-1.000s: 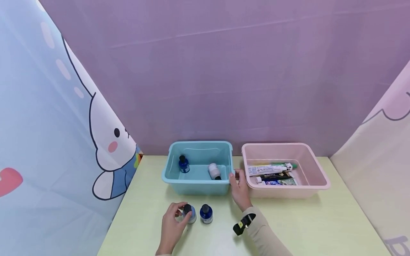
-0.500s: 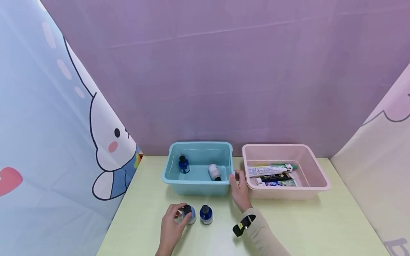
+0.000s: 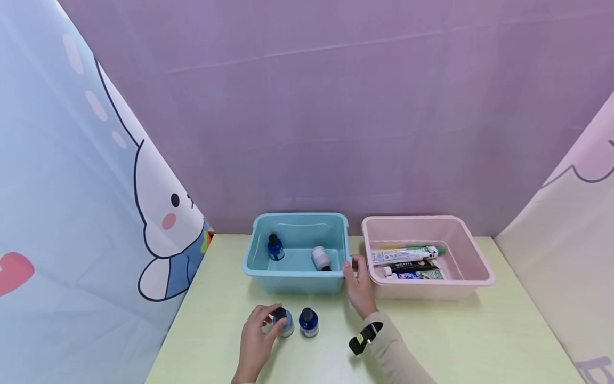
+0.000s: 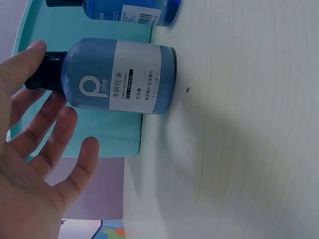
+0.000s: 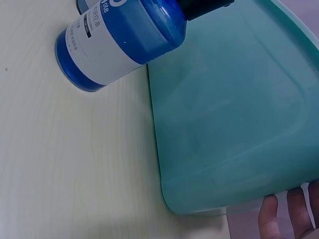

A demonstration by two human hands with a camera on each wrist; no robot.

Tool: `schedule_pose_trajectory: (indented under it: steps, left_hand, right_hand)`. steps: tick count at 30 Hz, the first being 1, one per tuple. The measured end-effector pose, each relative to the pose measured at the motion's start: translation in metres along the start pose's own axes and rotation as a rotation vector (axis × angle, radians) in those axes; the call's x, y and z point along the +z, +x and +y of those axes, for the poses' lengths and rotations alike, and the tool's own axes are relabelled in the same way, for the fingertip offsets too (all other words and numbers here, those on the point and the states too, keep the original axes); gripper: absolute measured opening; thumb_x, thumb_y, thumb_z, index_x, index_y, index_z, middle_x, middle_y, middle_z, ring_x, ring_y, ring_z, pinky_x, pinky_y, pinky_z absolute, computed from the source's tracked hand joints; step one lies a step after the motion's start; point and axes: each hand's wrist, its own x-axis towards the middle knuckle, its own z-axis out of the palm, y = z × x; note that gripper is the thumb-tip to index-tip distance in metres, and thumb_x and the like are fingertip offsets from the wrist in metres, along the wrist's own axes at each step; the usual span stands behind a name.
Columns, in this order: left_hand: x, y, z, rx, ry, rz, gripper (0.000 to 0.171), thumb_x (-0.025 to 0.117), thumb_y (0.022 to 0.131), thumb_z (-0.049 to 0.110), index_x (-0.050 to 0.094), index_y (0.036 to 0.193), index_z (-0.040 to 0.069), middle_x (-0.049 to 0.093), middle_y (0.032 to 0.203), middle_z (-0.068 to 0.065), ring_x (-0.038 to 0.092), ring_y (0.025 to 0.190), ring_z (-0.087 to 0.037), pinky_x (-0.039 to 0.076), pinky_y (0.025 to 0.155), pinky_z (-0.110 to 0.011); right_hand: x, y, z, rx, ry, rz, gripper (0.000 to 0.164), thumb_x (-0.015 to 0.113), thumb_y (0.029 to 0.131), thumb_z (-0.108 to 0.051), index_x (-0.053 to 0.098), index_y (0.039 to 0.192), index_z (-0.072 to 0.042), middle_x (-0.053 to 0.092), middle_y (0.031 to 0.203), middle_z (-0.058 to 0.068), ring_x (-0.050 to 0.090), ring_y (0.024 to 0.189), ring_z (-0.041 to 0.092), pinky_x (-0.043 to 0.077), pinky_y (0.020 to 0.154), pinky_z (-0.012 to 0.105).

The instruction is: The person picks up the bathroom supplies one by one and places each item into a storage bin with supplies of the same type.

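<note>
My left hand (image 3: pixel 258 333) pinches the black cap of a grey-blue bottle (image 4: pixel 112 74) standing upright on the table. In the left wrist view its thumb and index finger are at the cap, while the other fingers spread apart. Close to that bottle's right stands a dark blue bottle (image 3: pixel 309 323) with a black cap, untouched. My right hand (image 3: pixel 360 285) grips the teal bin (image 3: pixel 297 282) at its front right corner, thumb at the rim and fingers (image 5: pixel 298 211) against the side wall. Inside the bin, a blue bottle (image 3: pixel 275 248) stands upright and a white bottle (image 3: pixel 321 258) lies tilted.
A pink bin (image 3: pixel 431 290) stands to the right of the teal one, holding several toothpaste tubes (image 3: pixel 408 255). Both bins are near the back edge of the pale table (image 3: pixel 192 341). A purple curtain (image 3: pixel 336 117) hangs behind, with printed cloth (image 3: pixel 72 186) at the left.
</note>
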Motion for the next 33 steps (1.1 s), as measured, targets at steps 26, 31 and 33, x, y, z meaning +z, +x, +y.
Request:
schedule_pose_trajectory:
  steps: [26,31,33]
  left_hand:
    - [-0.011,0.003,0.004,0.015,0.146,-0.002,0.035,0.082,0.084,0.034,0.075,0.117,0.024,0.066,0.1,0.01,0.062,0.089,-0.013,0.046,0.07,-0.023]
    - [-0.012,0.004,0.004,0.015,0.137,0.01,0.035,0.082,0.084,0.034,0.075,0.116,0.023,0.066,0.099,0.009,0.06,0.087,-0.01,0.048,0.07,-0.024]
    - [-0.013,0.005,0.005,0.011,0.122,0.011,0.036,0.082,0.084,0.034,0.075,0.117,0.022,0.067,0.099,0.009,0.061,0.088,-0.01,0.052,0.072,-0.027]
  right_hand:
    - [0.0,0.001,0.002,-0.002,-0.001,0.006,0.031,0.047,0.109,-0.032,0.048,0.132,-0.011,0.055,0.128,0.012,0.051,0.116,0.026,0.047,0.095,0.036]
    - [-0.002,-0.004,-0.015,0.029,-0.013,-0.02,0.031,0.045,0.11,-0.026,0.047,0.134,-0.006,0.053,0.131,0.015,0.05,0.119,0.027,0.046,0.095,0.033]
    - [-0.003,-0.004,-0.016,0.032,-0.015,-0.018,0.031,0.045,0.11,-0.025,0.047,0.134,-0.006,0.053,0.131,0.015,0.05,0.119,0.027,0.046,0.096,0.033]
